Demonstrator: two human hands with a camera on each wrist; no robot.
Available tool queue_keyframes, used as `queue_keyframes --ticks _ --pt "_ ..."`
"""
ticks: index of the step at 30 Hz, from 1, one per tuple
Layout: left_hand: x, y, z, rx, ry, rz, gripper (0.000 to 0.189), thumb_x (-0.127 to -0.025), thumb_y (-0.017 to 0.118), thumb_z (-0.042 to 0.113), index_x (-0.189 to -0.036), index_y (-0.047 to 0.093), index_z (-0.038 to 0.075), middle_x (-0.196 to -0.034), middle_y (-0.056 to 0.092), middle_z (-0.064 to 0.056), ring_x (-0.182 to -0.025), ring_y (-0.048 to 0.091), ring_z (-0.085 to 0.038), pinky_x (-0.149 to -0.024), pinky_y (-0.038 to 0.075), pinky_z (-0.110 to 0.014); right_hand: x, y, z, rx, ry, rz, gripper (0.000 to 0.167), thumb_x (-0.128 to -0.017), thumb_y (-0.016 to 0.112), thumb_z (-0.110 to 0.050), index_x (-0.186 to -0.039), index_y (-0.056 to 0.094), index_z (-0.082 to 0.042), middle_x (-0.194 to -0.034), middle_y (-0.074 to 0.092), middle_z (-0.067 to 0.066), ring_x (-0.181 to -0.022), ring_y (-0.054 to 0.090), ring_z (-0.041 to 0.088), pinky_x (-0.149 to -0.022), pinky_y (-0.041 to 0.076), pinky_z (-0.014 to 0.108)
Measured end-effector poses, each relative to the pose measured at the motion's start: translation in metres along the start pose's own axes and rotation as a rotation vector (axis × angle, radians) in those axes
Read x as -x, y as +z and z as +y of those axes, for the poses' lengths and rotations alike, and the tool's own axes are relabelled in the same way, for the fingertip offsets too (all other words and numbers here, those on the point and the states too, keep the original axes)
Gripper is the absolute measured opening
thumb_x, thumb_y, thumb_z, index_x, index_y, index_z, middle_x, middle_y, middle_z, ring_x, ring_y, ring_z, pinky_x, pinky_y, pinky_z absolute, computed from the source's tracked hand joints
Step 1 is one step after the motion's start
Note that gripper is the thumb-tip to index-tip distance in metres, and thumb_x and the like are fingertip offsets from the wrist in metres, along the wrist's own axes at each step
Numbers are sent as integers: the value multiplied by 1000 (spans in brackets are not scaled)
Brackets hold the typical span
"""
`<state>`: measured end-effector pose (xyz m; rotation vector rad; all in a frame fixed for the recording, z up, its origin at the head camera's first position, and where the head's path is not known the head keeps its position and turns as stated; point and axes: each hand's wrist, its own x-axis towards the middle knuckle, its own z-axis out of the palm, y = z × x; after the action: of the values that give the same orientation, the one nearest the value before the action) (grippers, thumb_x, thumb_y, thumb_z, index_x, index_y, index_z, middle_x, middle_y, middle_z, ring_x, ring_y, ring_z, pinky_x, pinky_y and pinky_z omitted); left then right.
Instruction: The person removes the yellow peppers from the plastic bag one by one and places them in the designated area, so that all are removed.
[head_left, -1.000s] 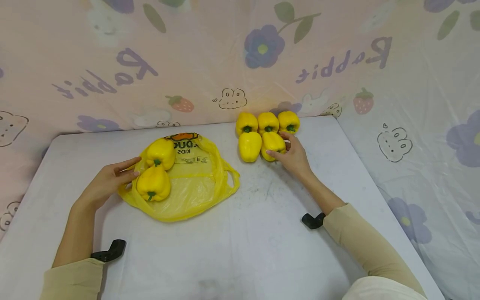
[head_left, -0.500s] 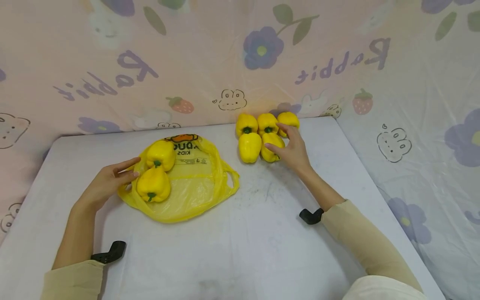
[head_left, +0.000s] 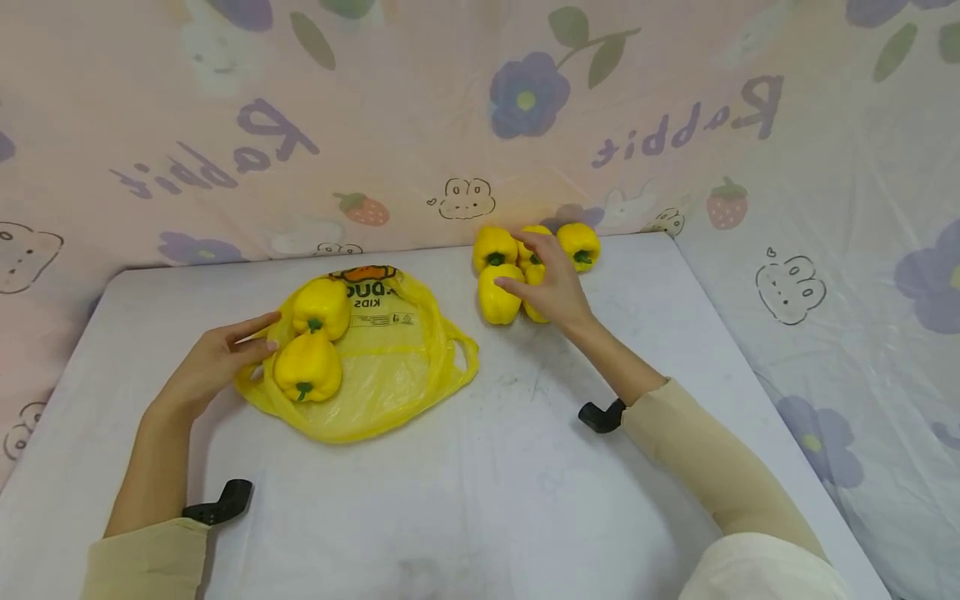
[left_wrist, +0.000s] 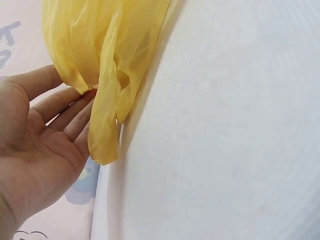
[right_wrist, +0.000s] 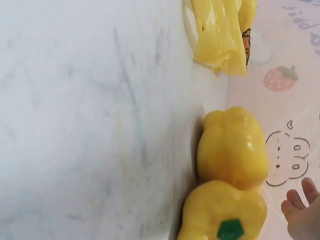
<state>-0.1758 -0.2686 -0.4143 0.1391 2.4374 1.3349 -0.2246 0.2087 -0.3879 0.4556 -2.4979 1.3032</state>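
Observation:
A yellow plastic bag [head_left: 382, 383] lies spread with its mouth toward me. Two yellow bell peppers, one behind [head_left: 321, 307] and one in front [head_left: 307, 371], rest at its left side. My left hand [head_left: 206, 367] holds the bag's left rim between thumb and fingers; the left wrist view shows fingertips at the bag [left_wrist: 102, 55]. Over a cluster of several yellow peppers, my right hand [head_left: 553, 283] hovers with fingers spread, partly hiding two. Its thumb tip overlaps the front left pepper [head_left: 500, 300]; in the right wrist view the fingers stand apart from the peppers [right_wrist: 232, 147].
A white-covered table [head_left: 450, 500] carries everything. Behind it hangs a patterned cloth [head_left: 420, 108] printed with rabbits, flowers and strawberries. The bag's right handle loop [head_left: 467, 358] points toward the pepper cluster. One pepper [head_left: 577, 246] sits at the cluster's back right corner.
My right hand has left the front right pepper and shifted left across the cluster toward the front left one. The left hand, bag and peppers stay in place.

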Motion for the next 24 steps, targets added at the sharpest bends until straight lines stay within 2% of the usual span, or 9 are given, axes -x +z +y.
queue_keyframes --ticks 3,7,12,16,19,24 --pt "0 0 0 -11 -3 -3 69 -101 57 41 -157 30 11 -162 23 -18 -142 32 -43 -109 34 -53 -3 5 -4 -5 -24 -25 67 -81 85 -20 -139 55 -6 -137 53 12 -126 48 34 -108 40 45" --pt "0 1 1 -9 -5 -1 70 -100 58 43 -156 31 11 -162 22 -17 -143 30 -42 -109 33 -54 -6 11 -9 -31 -34 -63 67 -82 84 -23 -140 54 -8 -136 54 13 -126 49 34 -107 41 49" --pt "-1 1 3 -5 -11 2 71 -99 59 43 -156 32 11 -162 23 -17 -143 30 -41 -110 32 -54 -11 20 -18 -60 -42 -101 66 -83 83 -25 -141 53 -9 -139 53 8 -129 49 28 -110 39 42" --pt "-1 1 5 1 -14 -3 71 -99 59 43 -156 32 10 -161 23 -18 -143 30 -41 -110 31 -55 -15 31 -26 -67 -59 -129 67 -83 82 -30 -142 53 -13 -139 54 1 -127 50 24 -109 40 40" --pt "-1 1 5 5 -13 -5 72 -99 59 43 -156 31 9 -161 23 -19 -143 29 -41 -110 30 -57 -17 40 -32 -88 -70 -154 67 -84 82 -31 -142 53 -16 -140 55 -2 -127 50 20 -109 40 34" --pt "-2 3 5 1 -13 -4 72 -99 58 43 -156 31 8 -161 24 -19 -142 31 -42 -110 30 -56 -21 54 -42 -135 -91 -208 68 -85 81 -29 -143 51 -14 -142 52 -1 -127 49 16 -109 36 23"
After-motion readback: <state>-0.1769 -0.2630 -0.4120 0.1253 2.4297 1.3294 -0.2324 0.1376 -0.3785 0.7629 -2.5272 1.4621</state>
